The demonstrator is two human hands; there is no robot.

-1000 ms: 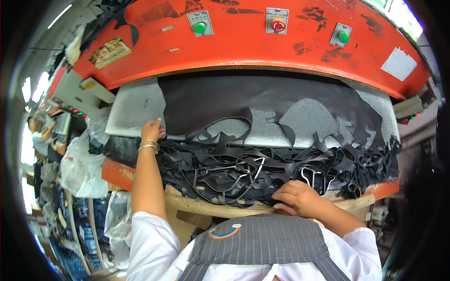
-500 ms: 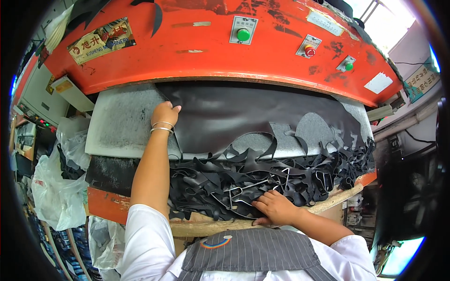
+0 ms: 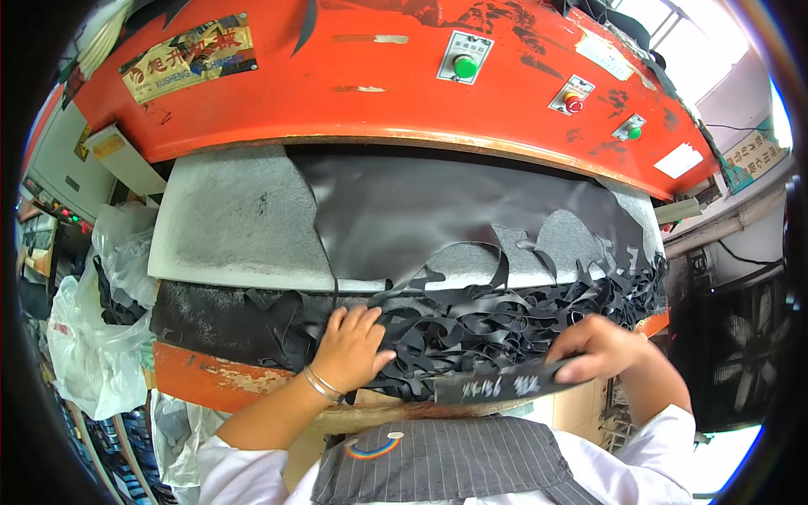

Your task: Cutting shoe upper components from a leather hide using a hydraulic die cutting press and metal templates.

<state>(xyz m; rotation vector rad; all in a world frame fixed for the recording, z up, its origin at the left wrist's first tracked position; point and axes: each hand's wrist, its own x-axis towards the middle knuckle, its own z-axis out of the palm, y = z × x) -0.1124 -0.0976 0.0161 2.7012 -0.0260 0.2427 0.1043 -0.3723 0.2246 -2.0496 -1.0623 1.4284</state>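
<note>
The orange press point(image 3: 379, 93) fills the top of the view, its front carrying a green button point(image 3: 465, 66) and a red button point(image 3: 574, 103). Under it lies the grey cutting board point(image 3: 236, 227), and a black leather sheet point(image 3: 421, 210) is spread over the board's middle and right, its near edge cut into curved gaps. Along the front of the counter point(image 3: 202, 374) sits a tangled pile of black leather offcuts point(image 3: 471, 328), reaching from the middle to the right end. At the left edge hangs a clear plastic bag point(image 3: 93, 353) with dark scraps inside.

The left hand point(image 3: 352, 347) rests flat on the left end of the offcuts, fingers spread and gripping nothing, a silver bracelet point(image 3: 320, 387) on its wrist. The right hand point(image 3: 599, 347) is closed around the right end of a dark cutting die point(image 3: 497, 387), a long flat strip with pale marks, held just in front of the pile at its near edge.
</note>
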